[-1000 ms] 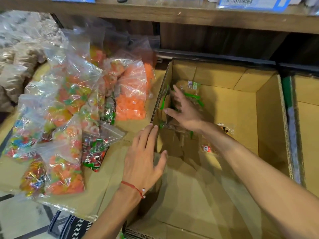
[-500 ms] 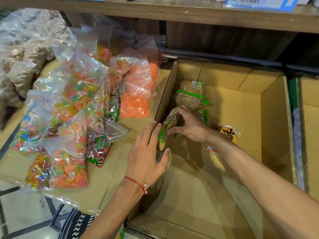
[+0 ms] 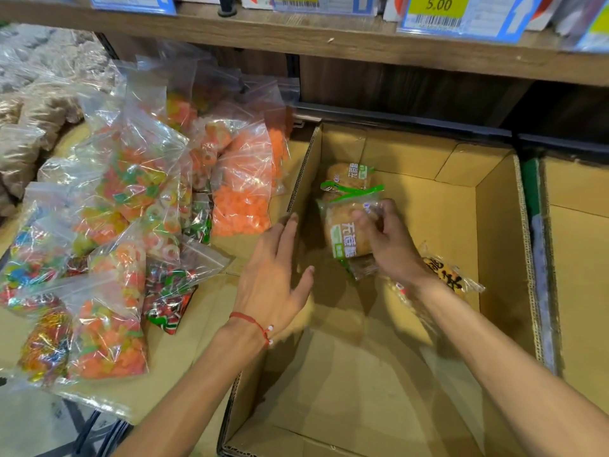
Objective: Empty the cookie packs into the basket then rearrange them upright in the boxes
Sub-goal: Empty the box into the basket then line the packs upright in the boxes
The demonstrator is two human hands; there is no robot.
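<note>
An open cardboard box (image 3: 497, 232) sits under the wooden shelf. Inside, near its left wall, my right hand (image 3: 389, 239) grips a clear cookie pack with green trim (image 3: 342, 232), holding it up on its edge. A second green-trimmed cookie pack (image 3: 349, 176) leans behind it toward the far wall. A pack with black characters (image 3: 441, 275) lies flat on the box floor under my right wrist. My left hand (image 3: 273, 282), with a red string on the wrist, hovers over the box's left wall, fingers spread, holding nothing.
Several clear zip bags of coloured gummies (image 3: 131, 206) and orange sweets (image 3: 240, 199) lie on cardboard to the left. Bags of brown snacks (image 3: 29, 103) are at far left. Another cardboard box (image 3: 580, 245) stands at the right. The shelf (image 3: 329, 44) carries price labels.
My right hand lifted a cookie pack from the box's left wall and turned its printed face toward me. The left hand stayed by the wall. The camera moved closer.
</note>
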